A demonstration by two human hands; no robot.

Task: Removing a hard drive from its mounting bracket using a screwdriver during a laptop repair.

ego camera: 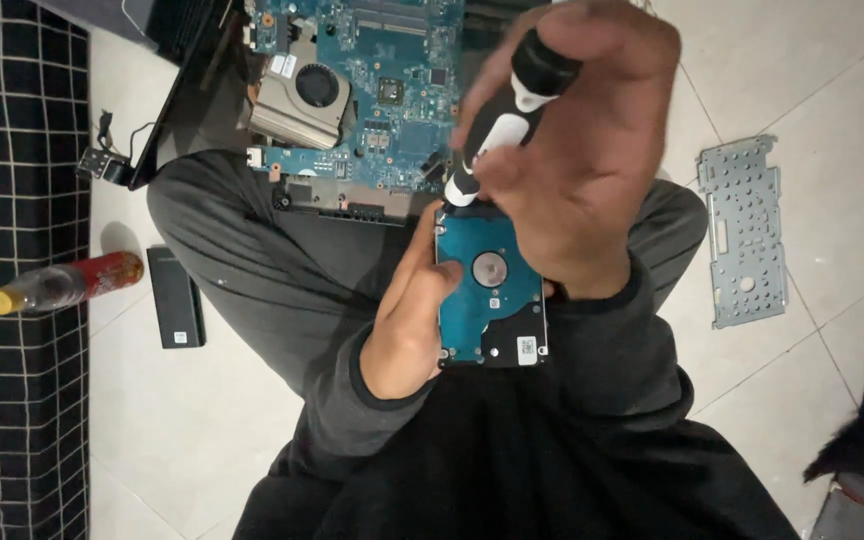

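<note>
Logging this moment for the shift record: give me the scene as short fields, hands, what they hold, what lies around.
left hand: grips hard drive, circuit side up
right hand: holds black-and-white screwdriver, tip at the drive's top edge
ahead: laptop motherboard with fan
right, on floor: metal bracket plate
left, on floor: bottle, black battery pack

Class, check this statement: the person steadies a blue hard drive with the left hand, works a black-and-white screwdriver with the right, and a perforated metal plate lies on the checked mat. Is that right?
Not quite. The head view shows the perforated metal plate on the pale floor tiles, not the checked mat. The rest holds: left hand steadies the hard drive, right hand works the screwdriver.
</note>
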